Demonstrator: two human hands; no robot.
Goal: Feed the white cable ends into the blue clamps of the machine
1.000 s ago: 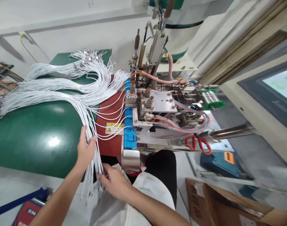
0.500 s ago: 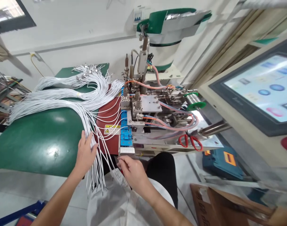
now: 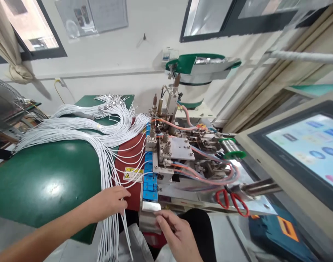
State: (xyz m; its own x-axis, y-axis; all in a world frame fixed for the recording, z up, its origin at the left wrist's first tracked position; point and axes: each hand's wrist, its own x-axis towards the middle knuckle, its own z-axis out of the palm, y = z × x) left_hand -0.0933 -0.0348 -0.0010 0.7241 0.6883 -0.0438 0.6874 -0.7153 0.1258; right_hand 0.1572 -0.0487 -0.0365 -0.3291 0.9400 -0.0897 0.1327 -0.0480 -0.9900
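A thick bundle of white cables (image 3: 103, 171) hangs over the table edge toward my lap. My left hand (image 3: 113, 203) is at the bundle's right side, its fingers bent around a loose white cable (image 3: 126, 227); the exact grip is partly hidden. My right hand (image 3: 177, 233) is closed, thumb and forefinger together beside the bare metal end block (image 3: 151, 206) of the blue clamp rail (image 3: 150, 182). Whatever those fingertips hold, if anything, is too small to make out. Several single cables curve from the bundle into the blue rail, across a brown-red plate (image 3: 133, 194) with a yellow warning label (image 3: 133, 174).
Right of the rail stands a machine (image 3: 177, 148) with orange and clear hoses and a wire spool (image 3: 232, 148). Red-handled scissors (image 3: 232, 202) lie on its front edge. A touchscreen panel (image 3: 300, 142) juts in at right. The green table (image 3: 51, 182) spreads left.
The view has tipped upward. My left hand has shifted right, from lying spread on the bundle to bending around a cable at its edge. My right hand stays closed near the rail's end.
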